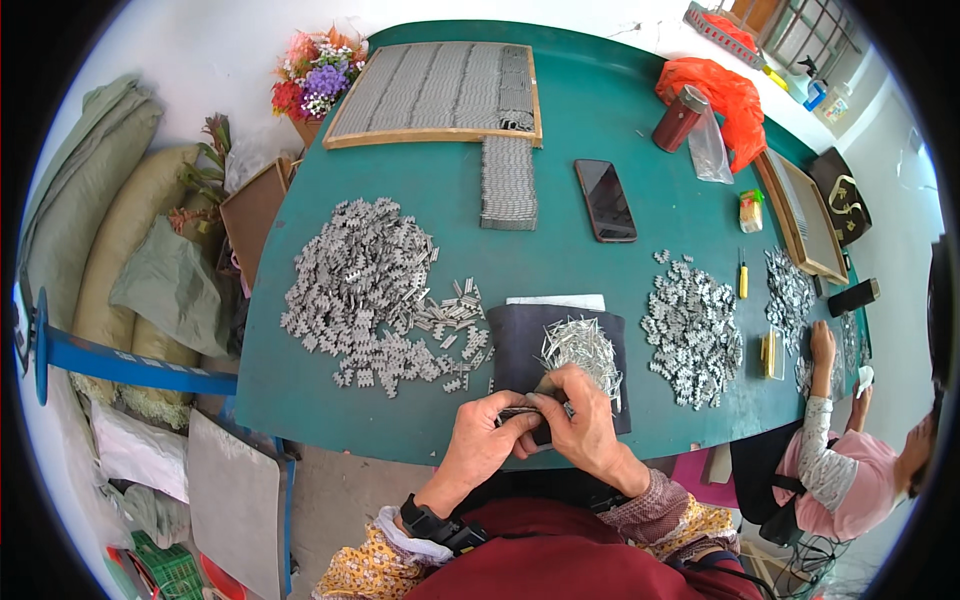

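Close together at the table's near edge, my left hand and my right hand meet with fingers pinched. A small dark grey metal piece shows between the fingers of my left hand. The right thumb and fingertips press at its end; whatever they pinch is too small to make out. Just beyond the hands lies a dark cloth pad, bearing a heap of thin shiny metal pins. To the left spreads a big pile of grey toothed metal pieces; another pile of such pieces is to the right.
On the green table are a wooden-framed tray of grey metal rows, a linked metal strip, a phone, a dark red flask, an orange plastic bag and a yellow-handled screwdriver. A co-worker sits at right.
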### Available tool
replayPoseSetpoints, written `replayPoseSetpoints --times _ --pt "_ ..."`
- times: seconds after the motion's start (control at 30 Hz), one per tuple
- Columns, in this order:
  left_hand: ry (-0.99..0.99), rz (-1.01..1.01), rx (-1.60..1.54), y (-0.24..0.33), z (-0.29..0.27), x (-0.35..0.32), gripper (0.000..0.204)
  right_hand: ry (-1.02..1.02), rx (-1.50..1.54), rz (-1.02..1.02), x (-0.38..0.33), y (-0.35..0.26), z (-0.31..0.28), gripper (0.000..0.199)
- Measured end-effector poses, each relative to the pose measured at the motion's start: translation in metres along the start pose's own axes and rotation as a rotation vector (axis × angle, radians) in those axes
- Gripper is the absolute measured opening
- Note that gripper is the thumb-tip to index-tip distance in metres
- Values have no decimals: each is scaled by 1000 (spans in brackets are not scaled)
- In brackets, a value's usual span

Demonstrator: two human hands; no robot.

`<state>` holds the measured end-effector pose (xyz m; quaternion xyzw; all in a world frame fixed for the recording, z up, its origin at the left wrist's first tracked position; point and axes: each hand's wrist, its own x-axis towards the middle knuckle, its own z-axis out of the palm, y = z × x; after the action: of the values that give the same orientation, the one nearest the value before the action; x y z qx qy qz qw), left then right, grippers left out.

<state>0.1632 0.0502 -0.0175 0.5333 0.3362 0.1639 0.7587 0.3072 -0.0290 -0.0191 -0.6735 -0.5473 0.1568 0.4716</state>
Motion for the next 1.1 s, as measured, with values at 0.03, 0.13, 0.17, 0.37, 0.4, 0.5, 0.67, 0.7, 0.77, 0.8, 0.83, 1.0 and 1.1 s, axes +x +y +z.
replayPoseSetpoints --times 0.03,0.13,0.17,0.37,0.4,0.5,0.67,0.7,0.77,0.8,0.83,1.0,1.1 --pt "-2 8 4 -1 -1 0 12 -1 2 -17 0 0 0 18" --pt "-3 7 9 -2 -2 1 11 -15 18 7 0 0 0 18" --pt "-1 3 12 -2 -2 1 11 -17 18 7 0 -1 0 18" --pt "-11 -12 10 -2 -2 3 11 -34 13 -6 -2 -2 -1 19" --pt "-10 -12 10 -2 -3 3 11 -28 -25 -97 -2 -2 -2 19" --pt "-9 7 -18 -2 -3 3 11 -33 -108 -206 -3 0 -6 20" --pt "-13 45 -62 -3 -6 4 11 -59 -227 -331 -6 -11 -13 26" --pt "-14 45 -62 -2 -6 4 11 -66 -254 -355 -6 -12 -14 28" --pt "-23 43 -24 0 -5 4 11 -72 -281 -379 -7 -11 -16 29" --pt "-23 44 -24 0 -5 4 11 -81 -277 -377 -7 -9 -18 29" --pt "-20 39 -21 1 -4 4 11 -89 -272 -374 -7 -7 -19 28" --pt "-19 43 -20 0 -4 6 10 -75 -203 -317 -5 -7 -19 32" --pt "-21 29 -16 0 -4 7 10 -107 -231 -320 -6 -4 -22 35"
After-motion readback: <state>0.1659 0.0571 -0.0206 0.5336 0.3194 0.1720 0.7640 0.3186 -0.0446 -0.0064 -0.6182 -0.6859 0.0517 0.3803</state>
